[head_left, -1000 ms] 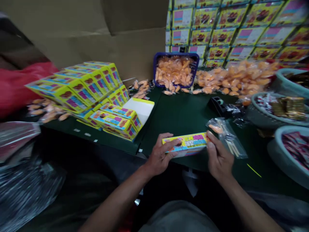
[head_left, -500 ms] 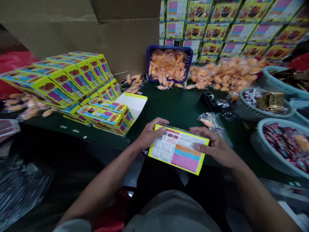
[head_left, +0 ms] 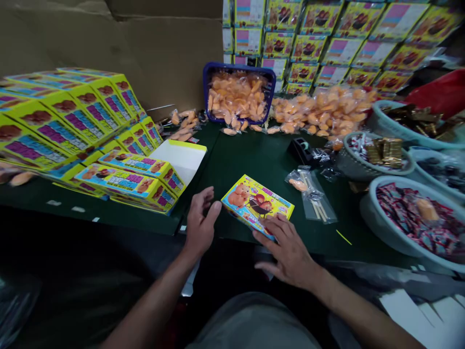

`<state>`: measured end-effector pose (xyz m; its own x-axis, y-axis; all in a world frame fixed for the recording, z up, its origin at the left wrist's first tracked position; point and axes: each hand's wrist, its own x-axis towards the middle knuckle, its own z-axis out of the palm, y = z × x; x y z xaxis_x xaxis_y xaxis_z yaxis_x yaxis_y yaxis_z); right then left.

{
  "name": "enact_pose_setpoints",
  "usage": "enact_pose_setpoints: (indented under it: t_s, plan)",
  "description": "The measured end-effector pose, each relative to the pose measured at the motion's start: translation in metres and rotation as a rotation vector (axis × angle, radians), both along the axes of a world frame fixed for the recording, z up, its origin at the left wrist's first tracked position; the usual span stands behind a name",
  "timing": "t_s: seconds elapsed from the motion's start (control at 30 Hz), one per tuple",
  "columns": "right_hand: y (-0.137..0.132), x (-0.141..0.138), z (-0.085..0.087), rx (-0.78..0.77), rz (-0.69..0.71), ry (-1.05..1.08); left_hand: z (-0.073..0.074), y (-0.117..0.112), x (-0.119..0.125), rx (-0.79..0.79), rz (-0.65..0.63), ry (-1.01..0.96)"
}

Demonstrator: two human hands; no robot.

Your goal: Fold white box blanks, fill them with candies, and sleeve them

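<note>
A flat yellow printed box [head_left: 254, 202] lies picture side up on the dark green table [head_left: 254, 160] near its front edge. My right hand [head_left: 286, 252] rests with spread fingers on the box's near corner. My left hand [head_left: 200, 225] is open just left of the box, its fingertips at the box's left edge. A clear packet with an orange sweet and sticks [head_left: 311, 194] lies to the right of the box.
Stacks of the same yellow boxes [head_left: 65, 121] fill the left, with an open white box [head_left: 181, 157] beside them. A blue basket of orange sweets [head_left: 238, 94], a loose orange pile [head_left: 323, 114], a black tape dispenser [head_left: 301, 150] and grey bowls of wrapped sweets [head_left: 414, 218] stand behind and right.
The box was held in both hands with its printed back up; it now lies on the table picture side up. Both hands have opened, the left one drawn aside.
</note>
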<state>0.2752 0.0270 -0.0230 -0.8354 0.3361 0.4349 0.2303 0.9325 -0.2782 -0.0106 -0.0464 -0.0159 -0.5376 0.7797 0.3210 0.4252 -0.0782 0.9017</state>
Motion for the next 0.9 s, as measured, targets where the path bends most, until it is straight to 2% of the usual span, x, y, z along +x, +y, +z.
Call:
enact_pose_setpoints:
  t_s: [0.07,0.13,0.2,0.27,0.33,0.43,0.53,0.6,0.67,0.73,0.8,0.9]
  plan:
    - [0.001,0.004,0.000,-0.045,-0.056,0.079,-0.015,-0.023,0.014,-0.031,0.054,0.077]
    - [0.015,0.006,0.004,-0.088,-0.254,0.183,-0.026,-0.046,0.032,-0.056,0.109,0.087]
    - [0.038,0.004,0.009,-0.128,-0.464,0.163,-0.034,-0.065,0.053,-0.116,0.103,-0.001]
    - [0.058,-0.004,0.012,-0.232,-0.539,0.026,-0.038,-0.077,0.071,-0.210,0.051,-0.181]
    - [0.063,-0.013,0.013,-0.366,-0.489,-0.074,-0.038,-0.082,0.084,-0.301,-0.031,-0.415]
    - [0.038,-0.027,0.014,-0.537,-0.390,-0.019,-0.030,-0.081,0.094,-0.312,-0.102,-0.691]
    - [0.001,-0.033,0.017,-0.863,-0.291,0.177,-0.017,-0.079,0.096,-0.188,-0.058,-0.772]
    - [-0.012,-0.036,0.020,-1.114,-0.239,0.323,-0.008,-0.079,0.095,-0.147,-0.070,-0.775]
    - [-0.012,-0.043,0.024,-1.268,-0.249,0.446,-0.004,-0.080,0.090,-0.142,-0.130,-0.744]
    - [0.002,-0.054,0.032,-1.297,-0.303,0.554,-0.003,-0.079,0.078,-0.142,-0.134,-0.607]
    - [0.025,-0.073,0.044,-1.224,-0.337,0.657,-0.006,-0.077,0.058,-0.121,-0.015,-0.328]
    - [0.067,-0.115,0.068,-1.024,-0.258,0.701,-0.009,-0.074,0.018,-0.041,0.288,0.131]
